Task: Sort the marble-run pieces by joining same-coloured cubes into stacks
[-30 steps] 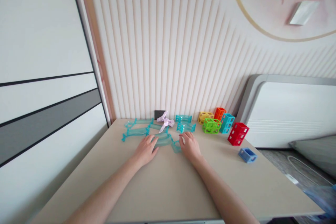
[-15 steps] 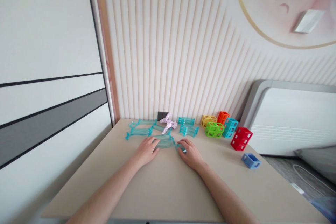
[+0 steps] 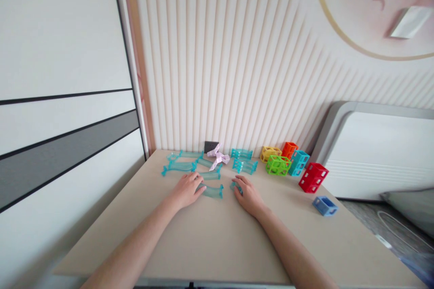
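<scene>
My left hand [image 3: 188, 189] has its fingers closed on the left end of a translucent teal track piece [image 3: 213, 191], which lies on the table with its right end free. My right hand [image 3: 249, 194] is curled over a small teal track piece [image 3: 233, 185], mostly hidden under the fingers. Behind my left hand lies another teal track piece [image 3: 210, 174]. More track pieces [image 3: 181, 166] are spread at the back left, and two shorter ones [image 3: 244, 166] lie beyond my right hand. A pale purple three-armed piece [image 3: 219, 157] rests among them.
Toward the right stand open-frame blocks: yellow [image 3: 270, 154], green [image 3: 278, 165], orange [image 3: 289, 150], teal [image 3: 299, 163] and red [image 3: 313, 177]. A blue block [image 3: 324, 206] lies near the table's right edge. A ribbed wall [image 3: 210, 54] borders the table [image 3: 210, 244] behind.
My left hand has drawn its track piece toward me, and a gap now shows between it and the piece behind. My right hand has shifted slightly right with the small piece.
</scene>
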`<state>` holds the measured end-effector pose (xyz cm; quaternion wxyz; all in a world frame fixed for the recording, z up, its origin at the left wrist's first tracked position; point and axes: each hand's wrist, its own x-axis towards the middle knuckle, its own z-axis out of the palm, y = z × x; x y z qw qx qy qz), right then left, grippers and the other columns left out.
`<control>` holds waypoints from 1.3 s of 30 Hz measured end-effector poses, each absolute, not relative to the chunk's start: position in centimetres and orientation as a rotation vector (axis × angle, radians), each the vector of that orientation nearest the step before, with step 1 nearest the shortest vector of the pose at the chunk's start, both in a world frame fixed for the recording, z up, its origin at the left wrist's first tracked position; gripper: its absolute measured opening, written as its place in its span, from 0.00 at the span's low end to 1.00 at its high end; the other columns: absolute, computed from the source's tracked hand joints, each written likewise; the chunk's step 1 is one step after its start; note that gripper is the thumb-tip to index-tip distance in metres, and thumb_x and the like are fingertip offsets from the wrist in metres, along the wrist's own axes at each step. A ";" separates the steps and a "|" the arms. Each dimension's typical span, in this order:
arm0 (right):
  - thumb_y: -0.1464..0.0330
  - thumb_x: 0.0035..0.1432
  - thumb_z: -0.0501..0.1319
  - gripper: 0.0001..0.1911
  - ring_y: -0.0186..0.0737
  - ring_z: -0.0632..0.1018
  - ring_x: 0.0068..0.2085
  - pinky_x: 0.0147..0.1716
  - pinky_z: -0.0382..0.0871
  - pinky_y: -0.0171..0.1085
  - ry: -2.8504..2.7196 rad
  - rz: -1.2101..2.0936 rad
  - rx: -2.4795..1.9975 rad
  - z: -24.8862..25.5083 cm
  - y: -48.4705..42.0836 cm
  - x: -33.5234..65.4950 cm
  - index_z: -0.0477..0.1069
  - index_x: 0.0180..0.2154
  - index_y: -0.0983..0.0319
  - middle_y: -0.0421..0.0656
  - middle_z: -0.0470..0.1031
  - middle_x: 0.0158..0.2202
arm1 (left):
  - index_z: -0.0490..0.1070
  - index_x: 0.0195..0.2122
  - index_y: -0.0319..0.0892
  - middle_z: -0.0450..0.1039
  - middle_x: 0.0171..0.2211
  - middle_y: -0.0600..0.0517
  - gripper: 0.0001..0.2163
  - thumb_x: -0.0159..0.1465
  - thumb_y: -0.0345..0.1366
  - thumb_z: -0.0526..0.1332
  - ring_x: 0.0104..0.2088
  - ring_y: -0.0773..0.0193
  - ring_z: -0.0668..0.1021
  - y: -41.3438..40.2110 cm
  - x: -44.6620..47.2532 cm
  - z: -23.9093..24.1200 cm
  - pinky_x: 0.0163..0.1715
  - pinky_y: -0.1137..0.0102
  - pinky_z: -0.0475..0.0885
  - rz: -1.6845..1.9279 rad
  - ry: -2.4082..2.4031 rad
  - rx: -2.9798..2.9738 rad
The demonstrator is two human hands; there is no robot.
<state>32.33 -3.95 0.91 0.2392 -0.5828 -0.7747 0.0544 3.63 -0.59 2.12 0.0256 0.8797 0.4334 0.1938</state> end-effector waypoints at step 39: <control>0.69 0.64 0.54 0.26 0.56 0.66 0.64 0.60 0.61 0.56 -2.436 0.261 -1.573 3.0 6.3 23.4 0.63 0.63 0.59 0.52 0.61 0.66 | 0.76 0.39 0.41 0.74 0.45 0.44 0.16 0.67 0.48 0.58 0.48 0.50 0.75 -0.2 3.2 2.2 0.51 0.56 0.69 0.506 1.358 2.830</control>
